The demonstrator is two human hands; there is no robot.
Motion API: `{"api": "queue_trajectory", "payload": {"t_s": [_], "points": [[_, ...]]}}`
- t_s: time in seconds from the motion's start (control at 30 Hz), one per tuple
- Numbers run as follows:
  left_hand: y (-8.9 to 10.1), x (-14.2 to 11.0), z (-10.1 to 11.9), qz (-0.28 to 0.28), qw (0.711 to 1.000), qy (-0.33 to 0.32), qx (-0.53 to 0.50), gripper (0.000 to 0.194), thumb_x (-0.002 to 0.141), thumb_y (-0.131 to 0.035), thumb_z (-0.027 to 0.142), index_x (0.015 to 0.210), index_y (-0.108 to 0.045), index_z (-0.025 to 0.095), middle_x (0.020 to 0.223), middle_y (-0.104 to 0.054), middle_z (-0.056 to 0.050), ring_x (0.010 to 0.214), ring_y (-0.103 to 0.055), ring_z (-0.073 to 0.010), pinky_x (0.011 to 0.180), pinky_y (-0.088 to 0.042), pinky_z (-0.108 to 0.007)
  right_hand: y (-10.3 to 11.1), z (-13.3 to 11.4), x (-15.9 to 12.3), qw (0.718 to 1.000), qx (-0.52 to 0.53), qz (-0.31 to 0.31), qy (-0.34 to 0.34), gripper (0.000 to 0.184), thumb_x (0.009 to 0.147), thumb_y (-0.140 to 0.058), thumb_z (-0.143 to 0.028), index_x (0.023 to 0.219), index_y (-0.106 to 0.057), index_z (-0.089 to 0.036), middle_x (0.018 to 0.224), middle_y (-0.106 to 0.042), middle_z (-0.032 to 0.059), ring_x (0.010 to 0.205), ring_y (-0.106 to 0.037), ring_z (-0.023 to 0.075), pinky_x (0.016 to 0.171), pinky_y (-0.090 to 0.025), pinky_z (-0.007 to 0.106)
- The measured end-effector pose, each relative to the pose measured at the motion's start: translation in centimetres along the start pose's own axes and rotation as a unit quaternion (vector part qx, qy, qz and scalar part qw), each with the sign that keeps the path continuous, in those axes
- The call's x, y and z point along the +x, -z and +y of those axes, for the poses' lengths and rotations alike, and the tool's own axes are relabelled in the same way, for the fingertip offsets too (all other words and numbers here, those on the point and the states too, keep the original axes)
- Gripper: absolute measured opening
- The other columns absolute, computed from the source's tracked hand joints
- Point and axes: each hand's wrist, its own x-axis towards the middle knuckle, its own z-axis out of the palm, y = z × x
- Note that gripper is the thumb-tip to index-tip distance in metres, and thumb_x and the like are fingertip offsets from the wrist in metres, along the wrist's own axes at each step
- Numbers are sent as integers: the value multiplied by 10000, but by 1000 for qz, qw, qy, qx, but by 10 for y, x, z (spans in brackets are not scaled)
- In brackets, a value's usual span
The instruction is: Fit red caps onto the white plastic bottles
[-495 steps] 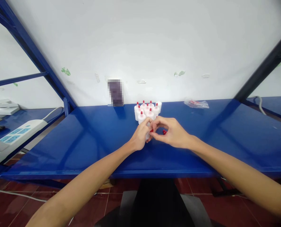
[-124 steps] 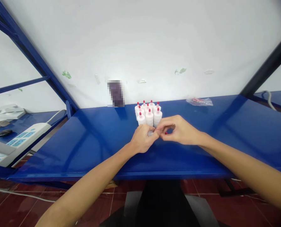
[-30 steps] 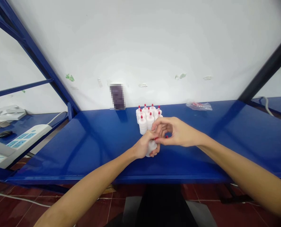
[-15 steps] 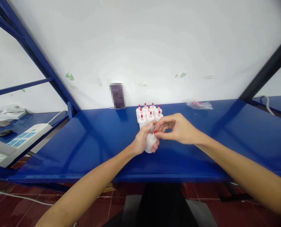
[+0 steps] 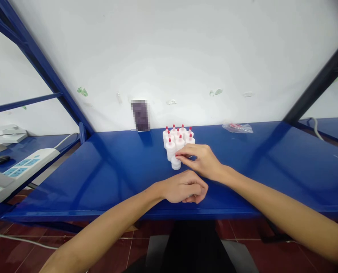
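Note:
My right hand [image 5: 200, 160] pinches the red cap of a small white squeeze bottle [image 5: 176, 163] between thumb and fingertips. This bottle is at the front of a cluster of similar white bottles [image 5: 170, 149] with red caps, grouped upright on the blue tabletop. Part of the cluster is hidden behind my right hand. Nearer the table's front edge, my left hand [image 5: 184, 187] is loosely curled with its back towards me, and nothing shows in its fingers.
A clear plastic bag [image 5: 237, 127] with red pieces lies at the back right of the blue table [image 5: 123, 178]. A blurred dark panel [image 5: 141, 115] is at the wall. Blue frame posts flank the table. At left are a power strip [image 5: 29, 165] and a black mouse [image 5: 0, 160].
My left hand has let go of the bottle and drawn back towards the front edge, curling up. My right hand has moved the bottle forward and left, to the front of the cluster.

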Motion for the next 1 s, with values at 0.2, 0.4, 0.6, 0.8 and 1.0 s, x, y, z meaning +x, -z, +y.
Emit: {"api": "queue_trajectory", "payload": {"t_s": [0.2, 0.4, 0.6, 0.8, 1.0], "points": [[1, -1, -4, 34, 999, -42, 1, 393, 999, -424, 411, 719, -530, 156, 503, -463, 26, 461, -420, -88, 500, -361, -223, -4, 8, 1, 999, -24, -38, -12, 160, 928, -610, -228, 930, -768, -202, 865, -754, 50, 752, -682, 170, 702, -543, 306], [3, -4, -7, 145, 985, -91, 0, 446, 982, -436, 498, 693, -489, 164, 535, -518, 10, 455, -447, -86, 482, -361, -221, 23, 6, 6, 980, 132, 82, -126, 198, 856, -708, -350, 967, -750, -193, 943, -760, 65, 829, -714, 199, 758, -605, 355], [8, -6, -13, 264, 945, -193, 18, 419, 972, -488, 449, 671, -516, 159, 503, -529, 2, 450, -470, -96, 481, -373, -237, 37, 4, 13, 942, 260, 143, -156, 268, 715, -845, -364, 866, -714, -186, 900, -752, 59, 876, -721, 211, 862, -609, 392], [13, 0, -26, 408, 876, -257, 1, 402, 938, -459, 543, 787, -512, 173, 498, -517, 31, 431, -455, -102, 482, -374, -240, 30, -13, 6, 961, 233, 112, -102, 212, 754, -814, -369, 863, -744, -201, 1171, -701, 102, 986, -703, 229, 826, -633, 373], [12, 8, -28, 405, 882, -228, -74, 329, 920, -415, 551, 957, -395, 224, 485, -511, 87, 379, -416, -91, 437, -358, -196, 23, -22, -2, 995, 54, 76, 30, 134, 903, -641, -233, 966, -754, -265, 974, -749, 52, 902, -707, 209, 813, -607, 381]]}}
